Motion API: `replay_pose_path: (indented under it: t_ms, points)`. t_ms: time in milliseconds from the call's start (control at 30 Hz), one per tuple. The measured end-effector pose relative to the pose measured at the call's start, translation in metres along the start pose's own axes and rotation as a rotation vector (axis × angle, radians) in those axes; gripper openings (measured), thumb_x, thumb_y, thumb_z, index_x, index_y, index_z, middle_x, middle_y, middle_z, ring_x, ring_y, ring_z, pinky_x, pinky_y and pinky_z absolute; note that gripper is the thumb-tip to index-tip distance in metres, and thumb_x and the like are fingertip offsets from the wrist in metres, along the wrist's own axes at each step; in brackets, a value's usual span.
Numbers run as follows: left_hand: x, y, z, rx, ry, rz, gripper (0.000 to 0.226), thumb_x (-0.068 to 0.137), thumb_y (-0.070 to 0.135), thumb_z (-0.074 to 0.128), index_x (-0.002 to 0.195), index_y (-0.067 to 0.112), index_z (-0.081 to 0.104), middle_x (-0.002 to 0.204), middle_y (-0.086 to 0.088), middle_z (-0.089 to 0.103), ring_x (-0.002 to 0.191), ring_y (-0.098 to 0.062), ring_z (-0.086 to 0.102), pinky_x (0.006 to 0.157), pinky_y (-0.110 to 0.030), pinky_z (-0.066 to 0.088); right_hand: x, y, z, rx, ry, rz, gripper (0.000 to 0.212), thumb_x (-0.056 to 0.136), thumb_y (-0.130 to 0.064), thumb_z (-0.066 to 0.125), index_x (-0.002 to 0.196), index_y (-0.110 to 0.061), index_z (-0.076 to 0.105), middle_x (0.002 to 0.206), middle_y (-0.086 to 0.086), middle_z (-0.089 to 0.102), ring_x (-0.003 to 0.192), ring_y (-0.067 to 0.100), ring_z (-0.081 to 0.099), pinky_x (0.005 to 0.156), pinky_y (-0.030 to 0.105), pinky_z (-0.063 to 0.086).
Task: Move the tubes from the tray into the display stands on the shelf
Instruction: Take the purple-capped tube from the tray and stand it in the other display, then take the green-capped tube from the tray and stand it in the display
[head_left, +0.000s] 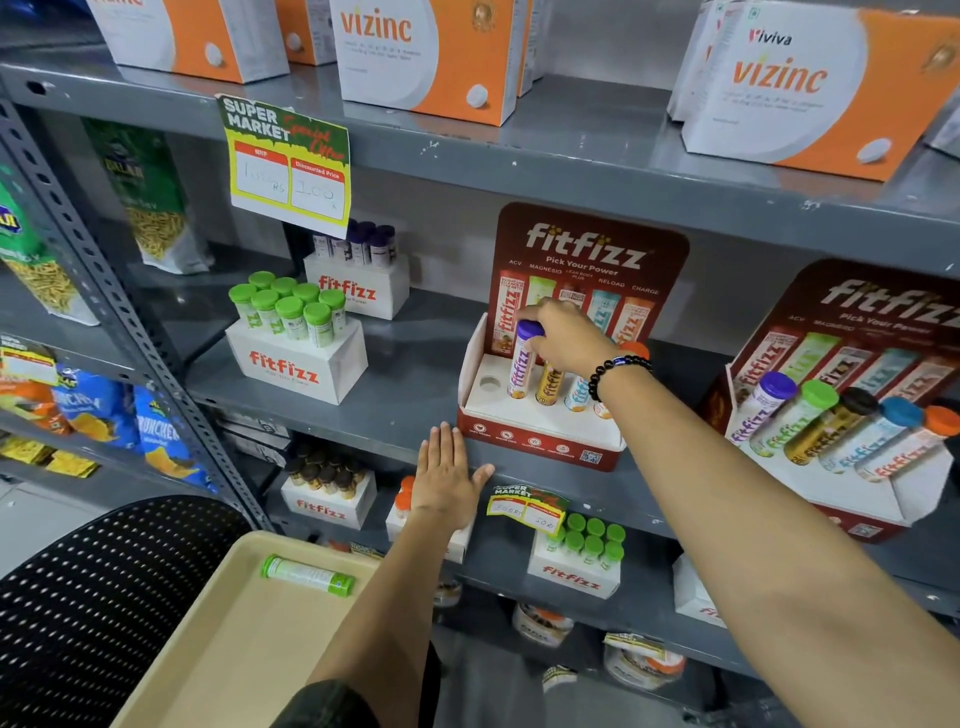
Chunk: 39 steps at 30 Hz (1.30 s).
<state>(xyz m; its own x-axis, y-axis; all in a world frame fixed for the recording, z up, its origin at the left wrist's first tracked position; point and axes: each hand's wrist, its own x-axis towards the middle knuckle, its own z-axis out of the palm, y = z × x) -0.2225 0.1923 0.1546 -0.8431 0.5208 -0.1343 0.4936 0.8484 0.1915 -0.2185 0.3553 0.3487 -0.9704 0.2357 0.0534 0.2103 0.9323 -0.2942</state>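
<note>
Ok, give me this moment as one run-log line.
right hand: gripping purple-capped tube in red display stand | left hand: flat on shelf edge | tray: one green tube left

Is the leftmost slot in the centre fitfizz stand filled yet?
Empty: the leftmost slot shows as a bare round hole, left of the purple-capped tube under the right hand.
</note>
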Motion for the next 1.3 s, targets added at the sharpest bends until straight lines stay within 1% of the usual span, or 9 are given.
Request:
replay_pose_path:
  t_ms: [167, 333, 433, 633, 833, 933, 1033, 1133, 1300]
  points:
    - [0.001, -0.003, -0.003, -0.037, -0.049, 0.007, 0.075, 0.093, 0.057, 0.012, 0.144, 0.008, -0.014, 0.157, -0.011, -0.013, 0.143, -0.026, -0.015, 0.114, -0.037, -0.009, -0.002, -0.005, 0.004, -0.003, -0.01, 0.017, 0.06, 0.084, 0.004, 0.055, 0.139, -0.017, 0.041, 0.138, 0.014, 0.049, 0.123, 0.033, 0.049, 0.102, 0.043, 0.046]
    - [-0.014, -0.019, -0.006, -0.104, -0.015, 0.086, 0.069, 0.098, 0.046, 0.024, 0.145, 0.003, -0.004, 0.157, -0.013, -0.006, 0.145, -0.024, -0.009, 0.119, -0.035, -0.004, -0.007, -0.031, 0.016, 0.068, 0.259, -0.184, 0.048, 0.086, -0.001, 0.047, 0.134, -0.009, 0.046, 0.139, 0.013, 0.05, 0.128, 0.03, 0.044, 0.108, 0.038, 0.036]
    - [-0.042, -0.029, 0.004, -0.153, 0.064, 0.05, 0.065, 0.099, 0.04, 0.026, 0.145, 0.003, 0.0, 0.158, -0.012, -0.003, 0.145, -0.023, -0.006, 0.118, -0.033, -0.003, -0.013, -0.06, 0.039, 0.126, 0.289, -0.283, 0.048, 0.087, 0.0, 0.046, 0.134, -0.007, 0.046, 0.14, 0.015, 0.049, 0.132, 0.028, 0.041, 0.111, 0.034, 0.029]
    - [-0.107, -0.06, 0.038, -0.254, 0.142, -0.174, 0.064, 0.099, 0.037, 0.027, 0.145, 0.003, -0.001, 0.157, -0.015, -0.004, 0.145, -0.025, -0.005, 0.116, -0.031, -0.007, -0.025, -0.113, 0.102, 0.155, 0.102, -0.424, 0.048, 0.087, 0.0, 0.045, 0.135, -0.005, 0.045, 0.14, 0.016, 0.049, 0.131, 0.029, 0.042, 0.109, 0.032, 0.029]
    - [-0.162, -0.089, 0.088, -0.342, 0.112, -0.548, 0.067, 0.098, 0.044, 0.026, 0.145, 0.003, 0.0, 0.157, -0.016, -0.001, 0.145, -0.026, -0.001, 0.117, -0.034, -0.002, -0.024, -0.149, 0.18, 0.116, -0.218, -0.541, 0.045, 0.088, 0.001, 0.043, 0.132, -0.008, 0.048, 0.135, 0.013, 0.052, 0.124, 0.03, 0.047, 0.1, 0.033, 0.037]
    - [-0.172, -0.092, 0.111, -0.354, 0.124, -0.706, 0.068, 0.098, 0.046, 0.024, 0.145, 0.001, 0.004, 0.157, -0.018, 0.004, 0.145, -0.027, 0.004, 0.117, -0.035, 0.001, -0.025, -0.159, 0.222, 0.063, -0.365, -0.614, 0.045, 0.085, 0.0, 0.046, 0.129, -0.009, 0.051, 0.132, 0.014, 0.054, 0.12, 0.033, 0.05, 0.097, 0.038, 0.042]
    - [-0.17, -0.092, 0.135, -0.397, 0.142, -0.855, 0.067, 0.098, 0.045, 0.027, 0.145, 0.001, 0.008, 0.156, -0.019, 0.007, 0.145, -0.028, 0.007, 0.118, -0.034, 0.002, -0.025, -0.162, 0.272, -0.013, -0.507, -0.707, 0.035, 0.084, 0.002, 0.045, 0.117, -0.001, 0.056, 0.121, 0.021, 0.058, 0.111, 0.037, 0.054, 0.088, 0.04, 0.046]
    - [-0.167, -0.091, 0.158, -0.414, 0.152, -0.964, 0.066, 0.098, 0.043, 0.029, 0.144, -0.001, 0.01, 0.155, -0.02, 0.01, 0.144, -0.03, 0.009, 0.118, -0.036, 0.004, -0.026, -0.164, 0.321, -0.067, -0.639, -0.746, 0.034, 0.085, 0.003, 0.042, 0.117, 0.0, 0.055, 0.12, 0.024, 0.057, 0.107, 0.039, 0.055, 0.086, 0.045, 0.049]
    - [-0.173, -0.08, 0.187, -0.489, 0.166, -1.089, 0.066, 0.097, 0.042, 0.029, 0.144, 0.0, 0.01, 0.155, -0.02, 0.012, 0.144, -0.03, 0.008, 0.117, -0.035, 0.002, -0.031, -0.176, 0.38, -0.181, -0.666, -0.857, 0.046, 0.087, 0.003, 0.038, 0.132, -0.006, 0.041, 0.126, 0.022, 0.051, 0.107, 0.039, 0.053, 0.091, 0.046, 0.042]
